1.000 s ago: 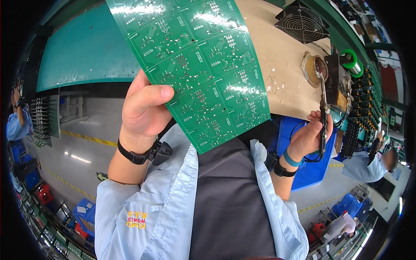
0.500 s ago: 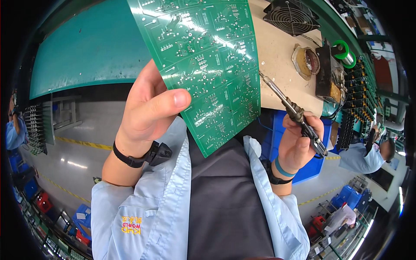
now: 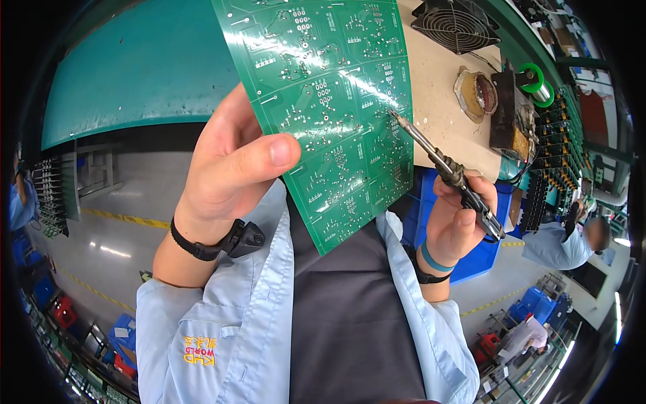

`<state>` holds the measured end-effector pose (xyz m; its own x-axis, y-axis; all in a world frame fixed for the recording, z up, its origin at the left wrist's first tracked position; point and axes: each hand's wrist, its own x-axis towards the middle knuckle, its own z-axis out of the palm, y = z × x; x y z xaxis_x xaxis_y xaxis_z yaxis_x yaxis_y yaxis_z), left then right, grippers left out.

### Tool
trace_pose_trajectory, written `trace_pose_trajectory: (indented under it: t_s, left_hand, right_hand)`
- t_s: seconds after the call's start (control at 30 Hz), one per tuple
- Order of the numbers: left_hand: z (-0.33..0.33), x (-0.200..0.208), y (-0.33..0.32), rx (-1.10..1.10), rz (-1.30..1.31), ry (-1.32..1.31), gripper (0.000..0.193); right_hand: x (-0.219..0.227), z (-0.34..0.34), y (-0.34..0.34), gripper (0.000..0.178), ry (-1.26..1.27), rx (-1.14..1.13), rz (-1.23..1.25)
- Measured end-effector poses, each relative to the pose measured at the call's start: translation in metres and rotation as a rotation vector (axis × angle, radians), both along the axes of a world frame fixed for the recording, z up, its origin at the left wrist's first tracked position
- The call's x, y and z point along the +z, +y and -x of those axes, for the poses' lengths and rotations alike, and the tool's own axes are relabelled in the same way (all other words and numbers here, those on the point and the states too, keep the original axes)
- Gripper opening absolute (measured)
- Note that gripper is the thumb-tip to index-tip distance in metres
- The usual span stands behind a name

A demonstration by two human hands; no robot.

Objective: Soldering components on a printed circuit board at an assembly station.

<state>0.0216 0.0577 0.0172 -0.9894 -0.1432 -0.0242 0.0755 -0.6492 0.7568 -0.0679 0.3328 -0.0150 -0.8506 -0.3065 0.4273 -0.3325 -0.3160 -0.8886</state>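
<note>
A large green circuit board [image 3: 330,128] is tilted up in front of me, its soldered face toward me. My left hand [image 3: 235,158] grips its left edge, thumb on the face and the other fingers hidden behind it. In my right hand [image 3: 464,215] is a soldering iron [image 3: 441,161], held like a pen with its tip pointing up and left. The tip overlaps the board's right part; whether it touches I cannot tell. Right of the board lie a dish of brown residue [image 3: 476,95] and a green spool of solder wire [image 3: 535,85].
A black fan with a round grille [image 3: 455,25] stands at the back of the tan work surface [image 3: 431,128]. Teal matting [image 3: 134,74] covers the bench at left. Stacked boards [image 3: 562,145] rise at far right. A blue bin [image 3: 481,262] sits below my right hand; a co-worker [image 3: 562,242] is beyond.
The soldering iron's tip has moved left, from beside the board's right edge to over its face. The board has shifted slightly right and down in my left hand.
</note>
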Motion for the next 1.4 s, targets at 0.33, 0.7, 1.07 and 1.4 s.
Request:
trace_pose_trajectory:
  t_s: [0.33, 0.7, 1.07, 1.4]
  left_hand:
    - [0.001, -0.004, -0.001, -0.008, -0.015, 0.028, 0.067]
    - [0.0, -0.004, -0.001, -0.011, -0.018, 0.025, 0.069]
    - [-0.001, -0.009, -0.003, -0.008, -0.033, 0.032, 0.068]
    - [-0.001, -0.01, -0.003, -0.001, -0.034, 0.043, 0.068]
  right_hand:
    - [-0.001, -0.003, -0.003, 0.056, -0.09, -0.067, 0.09]
    - [-0.001, -0.005, -0.005, 0.059, -0.104, -0.077, 0.075]
    - [-0.002, -0.003, -0.002, 0.053, -0.018, 0.009, -0.025]
    - [-0.005, -0.005, -0.003, 0.057, -0.078, -0.051, 0.043]
